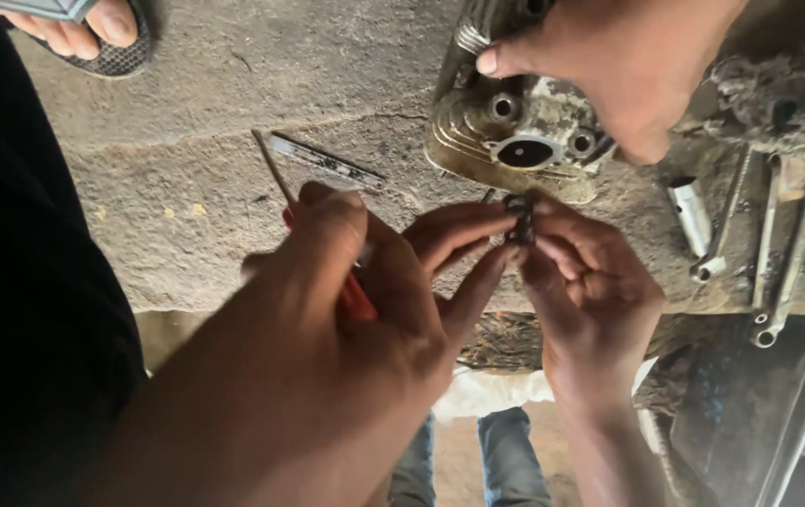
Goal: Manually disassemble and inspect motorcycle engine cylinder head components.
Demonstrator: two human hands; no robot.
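My left hand (327, 319) grips a screwdriver with a red handle (357, 299), its thin shaft (273, 169) pointing up and to the left. The fingertips of that hand reach across to a small dark metal part (519, 218). My right hand (590, 291) pinches this part between thumb and fingers. Both hands meet just below a grimy metal engine cylinder head (515, 131) that rests on the concrete floor.
Another person's hand (619, 56) rests on top of the cylinder head, and a foot in a sandal (92, 28) stands at top left. A flat metal strip (327, 161) lies on the floor. Spanners (788, 263) and a socket (694, 216) lie at right.
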